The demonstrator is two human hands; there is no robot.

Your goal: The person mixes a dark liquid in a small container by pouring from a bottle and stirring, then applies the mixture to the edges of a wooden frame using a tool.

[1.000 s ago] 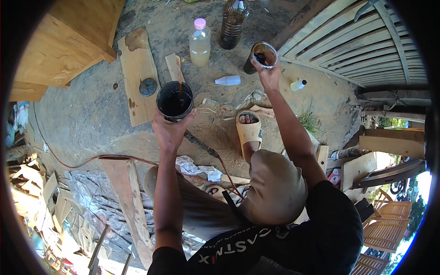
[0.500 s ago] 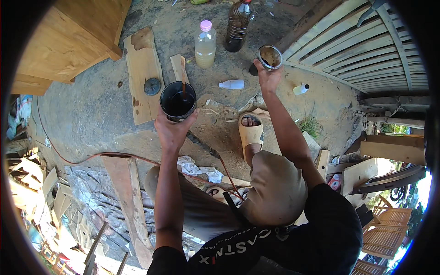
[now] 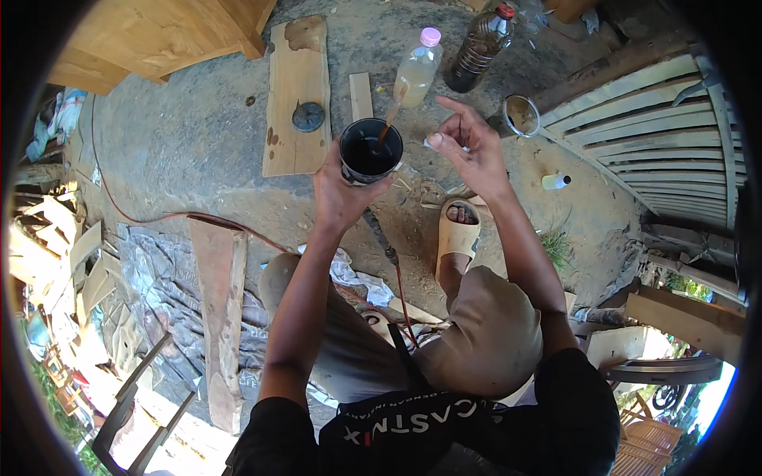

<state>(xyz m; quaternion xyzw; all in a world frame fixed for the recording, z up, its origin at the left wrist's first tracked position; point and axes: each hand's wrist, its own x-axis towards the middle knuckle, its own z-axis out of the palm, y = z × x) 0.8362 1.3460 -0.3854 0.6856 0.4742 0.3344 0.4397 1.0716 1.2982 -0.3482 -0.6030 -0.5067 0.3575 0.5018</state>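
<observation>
My left hand [image 3: 343, 190] is wrapped round a black cup [image 3: 371, 170] of dark liquid. A brown stick [image 3: 390, 119] leans in the cup, its upper end above the rim. To the right, my right hand [image 3: 474, 155] is empty, its index finger stretched out and the other fingers loosely bent, thumb apart. Partly hidden behind it lies a small white bottle [image 3: 429, 143]. Just beyond that hand stands an open round container [image 3: 521, 116] with brown residue inside.
A pink-capped bottle [image 3: 418, 67] and a red-capped bottle of dark liquid [image 3: 481, 49] stand ahead. A board [image 3: 295, 87] bears a round dark lid [image 3: 308, 117]. A small bottle [image 3: 556, 182] lies right, near a slatted panel [image 3: 635, 127]. A hose [image 3: 171, 215] crosses the ground.
My right hand has let go of the round container and drawn left of it, towards the cup. My left hand still holds the cup. The whole view has shifted.
</observation>
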